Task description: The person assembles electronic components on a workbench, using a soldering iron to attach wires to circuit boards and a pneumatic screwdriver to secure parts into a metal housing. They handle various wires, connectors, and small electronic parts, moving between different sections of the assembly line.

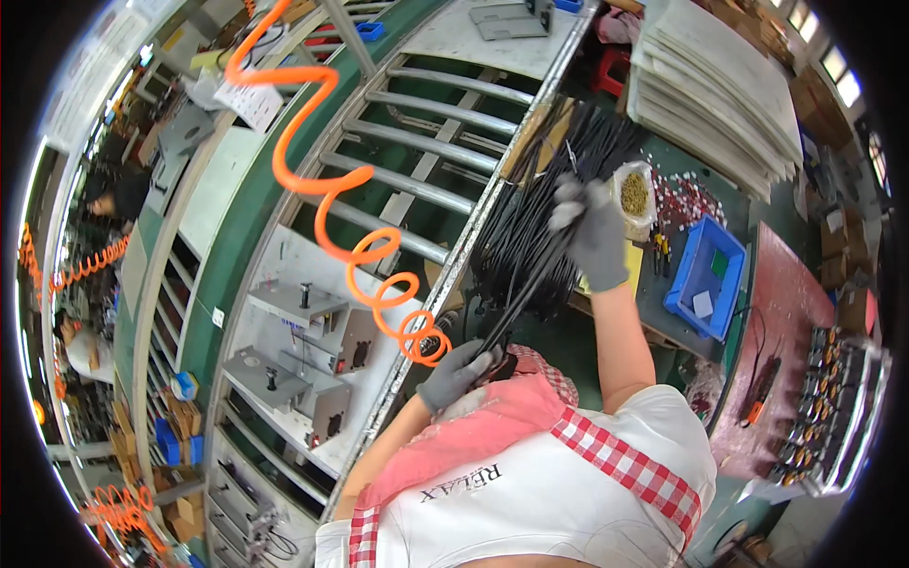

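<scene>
My left hand, in a grey glove, is closed round one end of a bundle of thin black cables close to my apron. The bundle runs up and to the right to my right hand, also gloved in grey, whose fingers curl round the strands. Beneath and beyond that hand lies a big heap of similar black cables, spread beside the conveyor's metal rail. What the cable ends look like inside my left hand is hidden.
A coiled orange air hose hangs left of my hands over the roller conveyor. Grey metal housings sit on a white board. Rightward are a bag of brass-coloured small parts, a blue tray and stacked pale sheets.
</scene>
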Tool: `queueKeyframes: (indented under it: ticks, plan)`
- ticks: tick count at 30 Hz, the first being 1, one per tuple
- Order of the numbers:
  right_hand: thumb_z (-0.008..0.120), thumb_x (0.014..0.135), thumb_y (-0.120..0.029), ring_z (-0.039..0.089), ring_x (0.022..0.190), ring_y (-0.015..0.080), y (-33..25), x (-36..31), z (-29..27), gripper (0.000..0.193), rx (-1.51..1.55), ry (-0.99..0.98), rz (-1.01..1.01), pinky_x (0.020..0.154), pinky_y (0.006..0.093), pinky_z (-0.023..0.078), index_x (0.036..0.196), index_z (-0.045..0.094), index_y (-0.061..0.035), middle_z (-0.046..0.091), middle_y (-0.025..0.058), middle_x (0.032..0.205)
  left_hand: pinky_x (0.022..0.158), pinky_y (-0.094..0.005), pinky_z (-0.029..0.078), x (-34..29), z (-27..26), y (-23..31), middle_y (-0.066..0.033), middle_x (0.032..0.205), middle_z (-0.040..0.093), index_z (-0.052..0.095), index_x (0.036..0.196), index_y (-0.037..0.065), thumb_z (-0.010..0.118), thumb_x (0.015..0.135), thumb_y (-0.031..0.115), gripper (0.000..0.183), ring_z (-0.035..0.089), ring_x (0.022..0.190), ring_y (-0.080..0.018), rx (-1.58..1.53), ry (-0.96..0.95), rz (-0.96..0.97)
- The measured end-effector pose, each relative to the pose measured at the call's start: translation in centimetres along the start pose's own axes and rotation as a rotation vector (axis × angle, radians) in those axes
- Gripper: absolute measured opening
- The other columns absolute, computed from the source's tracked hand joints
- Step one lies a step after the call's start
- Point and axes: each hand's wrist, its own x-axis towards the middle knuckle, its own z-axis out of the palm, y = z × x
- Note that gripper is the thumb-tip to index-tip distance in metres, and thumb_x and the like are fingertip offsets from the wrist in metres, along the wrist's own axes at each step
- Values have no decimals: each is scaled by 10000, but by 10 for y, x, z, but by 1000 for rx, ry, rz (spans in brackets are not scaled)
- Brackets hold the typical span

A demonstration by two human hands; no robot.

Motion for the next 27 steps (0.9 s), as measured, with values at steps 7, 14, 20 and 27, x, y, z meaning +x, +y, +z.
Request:
queueKeyframes:
  ticks: [7,14,20,27]
  plan:
    - [484,941,-118,356,502,52,-77,-4,64,141,-3,-516,-306,468,216,324,975,484,19,372,-19,650,838,-321,460,-76,-49,-165,-126,1015,627,597,1087,11,598,891,273,327,595,938,-213,289,537,-91]
    - [509,944,-223,369,368,39,-12,-29,123,427,-383,-866,-266,317,166,324,1191,426,115,375,5,625,950,-423,413,-112,-32,-210,-185,1175,538,561,1184,159,480,903,350,350,519,1113,-366,538,576,-490]
    - [669,839,-335,550,504,179,117,-65,119,597,-158,-1160,878,419,291,455,1230,456,63,577,110,697,865,-401,458,-167,-65,-157,-157,995,617,597,1097,98,523,905,294,284,582,992,-328,487,895,-170]
    - [388,979,-256,250,394,21,337,-124,110,376,-1078,-633,1036,365,197,195,1177,543,24,387,-38,548,854,-424,445,-268,-117,-137,-99,1069,578,579,1126,122,700,728,139,416,533,1017,-344,929,1556,31]
